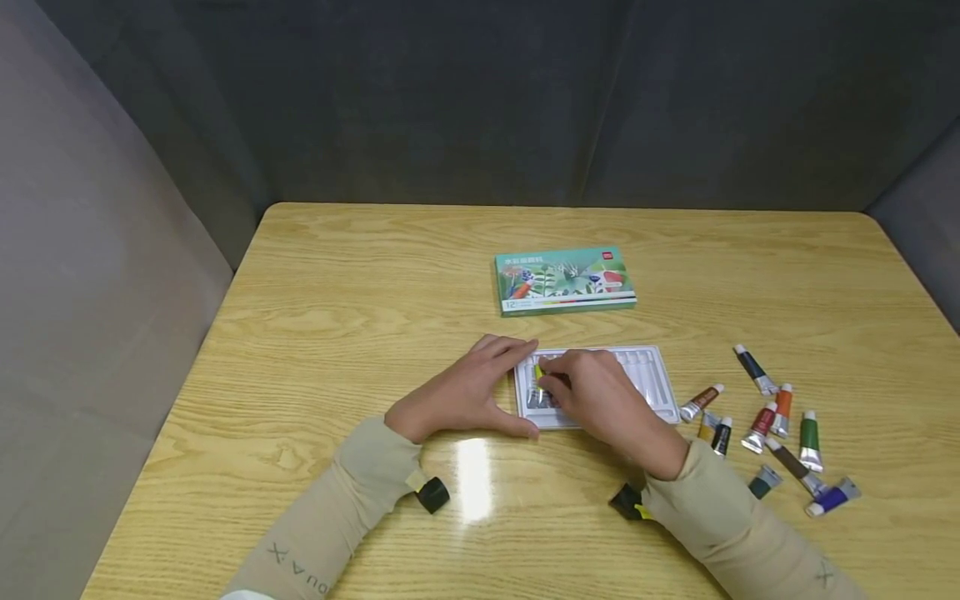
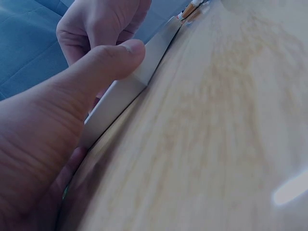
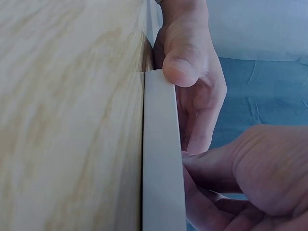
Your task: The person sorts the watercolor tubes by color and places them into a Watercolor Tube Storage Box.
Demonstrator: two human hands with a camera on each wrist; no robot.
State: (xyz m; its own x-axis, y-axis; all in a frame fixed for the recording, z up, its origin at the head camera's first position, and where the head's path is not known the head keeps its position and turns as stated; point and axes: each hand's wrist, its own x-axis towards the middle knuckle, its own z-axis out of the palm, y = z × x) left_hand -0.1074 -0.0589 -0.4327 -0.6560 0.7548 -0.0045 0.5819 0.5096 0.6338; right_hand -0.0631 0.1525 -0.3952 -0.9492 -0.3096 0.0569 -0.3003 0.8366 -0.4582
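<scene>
A white plastic paint tray [image 1: 662, 375] lies flat on the table, its slots running front to back. My left hand [image 1: 468, 387] holds the tray's left end, thumb at the near edge and fingers at the far corner. With thumb and fingertips, my right hand [image 1: 600, 396] pinches a small yellow paint tube [image 1: 537, 372] over the left slots. A pale tube [image 1: 531, 392] lies in the slot beside it. The right hand covers the middle slots. In the left wrist view the left thumb [image 2: 113, 60] rests along the tray's side wall [image 2: 115, 103].
Several loose paint tubes, including green [image 1: 810, 437], orange [image 1: 782, 408] and purple [image 1: 832, 497] ones, lie scattered right of the tray. A green illustrated paint box [image 1: 567, 282] lies behind it. The wooden table [image 1: 337, 292] ends at a dark curtain [image 1: 450, 108].
</scene>
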